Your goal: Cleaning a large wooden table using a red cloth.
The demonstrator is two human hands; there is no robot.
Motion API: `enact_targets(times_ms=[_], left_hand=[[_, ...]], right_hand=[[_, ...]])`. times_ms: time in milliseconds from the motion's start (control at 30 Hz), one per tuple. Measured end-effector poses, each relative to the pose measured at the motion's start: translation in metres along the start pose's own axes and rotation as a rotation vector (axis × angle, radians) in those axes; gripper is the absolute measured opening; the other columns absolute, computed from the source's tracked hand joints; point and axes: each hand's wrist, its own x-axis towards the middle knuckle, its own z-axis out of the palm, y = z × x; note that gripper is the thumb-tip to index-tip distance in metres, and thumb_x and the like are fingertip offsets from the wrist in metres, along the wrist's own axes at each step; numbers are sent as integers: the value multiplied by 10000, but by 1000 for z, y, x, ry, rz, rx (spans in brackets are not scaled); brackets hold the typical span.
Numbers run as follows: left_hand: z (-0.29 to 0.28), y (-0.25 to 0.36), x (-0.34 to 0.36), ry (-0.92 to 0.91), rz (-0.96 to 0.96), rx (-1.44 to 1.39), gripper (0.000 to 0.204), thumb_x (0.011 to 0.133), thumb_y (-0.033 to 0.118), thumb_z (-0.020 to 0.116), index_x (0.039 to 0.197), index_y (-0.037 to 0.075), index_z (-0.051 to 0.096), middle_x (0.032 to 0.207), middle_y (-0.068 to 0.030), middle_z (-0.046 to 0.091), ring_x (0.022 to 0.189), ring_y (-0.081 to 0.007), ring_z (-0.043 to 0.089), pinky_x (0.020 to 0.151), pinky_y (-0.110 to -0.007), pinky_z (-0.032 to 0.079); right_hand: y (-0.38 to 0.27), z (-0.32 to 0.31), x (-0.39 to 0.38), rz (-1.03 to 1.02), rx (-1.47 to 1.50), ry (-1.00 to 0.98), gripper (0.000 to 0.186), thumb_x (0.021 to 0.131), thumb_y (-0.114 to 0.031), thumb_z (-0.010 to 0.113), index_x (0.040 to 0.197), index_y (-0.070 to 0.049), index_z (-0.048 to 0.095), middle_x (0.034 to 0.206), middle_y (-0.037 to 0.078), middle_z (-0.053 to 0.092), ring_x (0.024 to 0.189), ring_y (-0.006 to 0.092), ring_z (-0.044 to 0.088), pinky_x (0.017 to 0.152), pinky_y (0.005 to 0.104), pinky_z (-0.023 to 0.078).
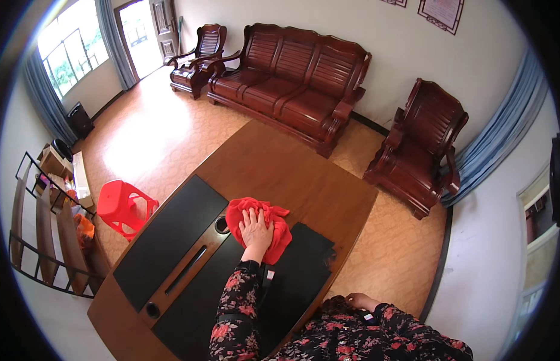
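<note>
My left hand presses down on a bunched red cloth, its fingers bent over the folds and the thumb along the right side. Beneath the cloth is a brown wooden desk with black inlaid panels. Just left of the cloth a round cable hole is set in the desktop. My right hand rests low at the right, near my body and the desk's edge. Its fingers are partly hidden, and I cannot make out whether it holds anything.
A red plastic stool stands left of the desk, by a tipped rack with wooden slats and cardboard boxes. Beyond the desk are a dark wooden sofa and two matching armchairs. A small white tag lies on the desk.
</note>
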Motion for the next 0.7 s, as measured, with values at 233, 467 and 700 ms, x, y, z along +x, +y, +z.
enact_targets(times_ms=[233, 467, 700], left_hand=[[-4, 9, -55, -75, 292, -22, 550, 853, 436, 591, 1319, 147, 544, 1430, -146, 427, 1363, -366, 327, 1032, -529, 330], [-47, -2, -113, -241, 350, -56, 596, 824, 458, 636, 1340, 176, 535, 1439, -132, 423, 1374, -336, 329, 1064, -523, 306], [4, 7, -20, -19, -34, 161, 632, 835, 423, 649, 1376, 141, 482, 1440, -185, 404, 1369, -391, 321, 1037, -540, 331]], right_hand=[[27, 5, 13, 175, 76, -8, 389, 891, -403, 598, 1150, -120, 663, 876, 114, 708, 720, 213, 677, 684, 331, 534], [21, -11, 85, -152, -233, -174, 416, 915, -377, 461, 1206, -125, 621, 1152, 202, 634, 1026, 395, 612, 884, 454, 482], [-35, -139, 62, -348, -280, -280, 529, 936, -346, 456, 1422, -144, 407, 1331, 183, 538, 1121, 346, 593, 914, 438, 489]])
